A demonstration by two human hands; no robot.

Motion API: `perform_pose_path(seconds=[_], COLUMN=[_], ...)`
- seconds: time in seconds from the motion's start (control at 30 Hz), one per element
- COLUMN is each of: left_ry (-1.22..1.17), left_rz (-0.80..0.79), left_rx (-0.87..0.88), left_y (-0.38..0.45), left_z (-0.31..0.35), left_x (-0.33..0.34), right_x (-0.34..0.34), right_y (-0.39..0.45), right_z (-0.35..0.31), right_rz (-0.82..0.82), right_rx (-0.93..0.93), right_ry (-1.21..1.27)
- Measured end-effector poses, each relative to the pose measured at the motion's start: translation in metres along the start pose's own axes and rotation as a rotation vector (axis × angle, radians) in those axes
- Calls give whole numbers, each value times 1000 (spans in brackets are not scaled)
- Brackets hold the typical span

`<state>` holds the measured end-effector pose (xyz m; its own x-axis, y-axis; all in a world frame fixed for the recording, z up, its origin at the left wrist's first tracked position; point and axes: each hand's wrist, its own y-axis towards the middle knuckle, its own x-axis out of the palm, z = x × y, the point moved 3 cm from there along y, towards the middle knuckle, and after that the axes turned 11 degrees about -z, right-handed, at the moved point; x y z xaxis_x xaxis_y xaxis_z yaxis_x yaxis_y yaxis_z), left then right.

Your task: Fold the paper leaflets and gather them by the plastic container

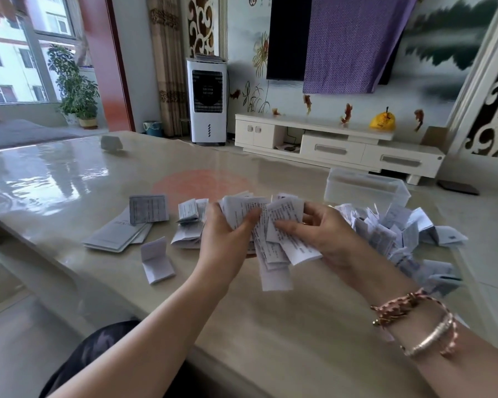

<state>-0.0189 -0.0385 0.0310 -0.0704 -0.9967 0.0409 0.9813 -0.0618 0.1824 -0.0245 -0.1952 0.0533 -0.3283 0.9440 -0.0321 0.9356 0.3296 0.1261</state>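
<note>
Two hands above bench: left hand and right hand both grasping one bundle of leaflets. Folded leaflet heap at right, touching plastic container. Flat booklets at left; single folded leaflet near them.

Both forearms reach to frame centre; left hand and right hand curl, gripping one bundle between them.

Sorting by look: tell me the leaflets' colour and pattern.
White with black printed text, in the head view: leaflets.
</note>
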Motion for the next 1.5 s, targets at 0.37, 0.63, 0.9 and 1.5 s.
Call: perform_pose_path(seconds=[0.37, 0.63, 0.9, 1.5], left_ry=[-209, -158, -216, -393], left_rz=[-172, -189, -114, -78], left_rx=[-100, -70, -76, -300], left_y=[-6, -5, -4, 6], left_z=[6, 9, 7, 4], left_x=[6, -1, -9, -16], right_x=[-1, 0, -3, -7], right_y=[7, 8, 7, -4], right_z=[7, 7, 7, -6], right_rz=[143, 99, 229, -173], right_rx=[2, -22, -73, -103], right_ry=[206, 138, 61, 28])
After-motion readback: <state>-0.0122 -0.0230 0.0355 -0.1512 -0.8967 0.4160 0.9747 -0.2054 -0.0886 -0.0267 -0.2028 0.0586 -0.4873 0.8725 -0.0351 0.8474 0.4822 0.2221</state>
